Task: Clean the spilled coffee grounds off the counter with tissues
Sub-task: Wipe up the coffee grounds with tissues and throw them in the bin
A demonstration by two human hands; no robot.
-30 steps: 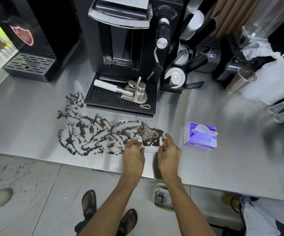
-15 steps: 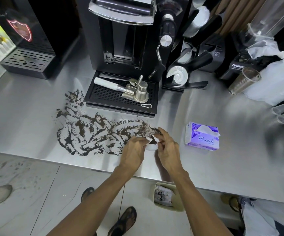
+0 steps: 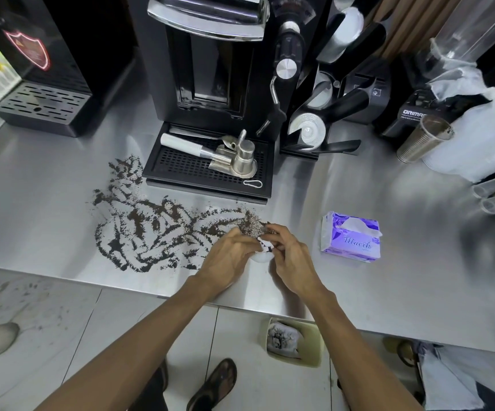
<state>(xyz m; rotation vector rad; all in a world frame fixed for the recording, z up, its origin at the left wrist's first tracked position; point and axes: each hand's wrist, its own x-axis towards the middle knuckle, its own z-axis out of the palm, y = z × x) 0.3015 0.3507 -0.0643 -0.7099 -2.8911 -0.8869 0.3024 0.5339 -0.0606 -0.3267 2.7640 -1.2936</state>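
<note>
Two hands meet at the front of the table (image 3: 388, 292): the left hand (image 3: 228, 258) and the right hand (image 3: 292, 258) each pinch one small bunched white tissue (image 3: 262, 257) between curled fingers, at the right end of the spill. One patch of coffee grounds (image 3: 151, 229) lies on the table, its long axis running left to right along the front edge, with a tail reaching back toward the left corner of the drip tray (image 3: 210, 173). One purple tissue pack (image 3: 350, 240) sits just right of the hands, long side left to right, opening up, a sheet poking out. One bin (image 3: 311, 348) stands on the floor below.
</note>
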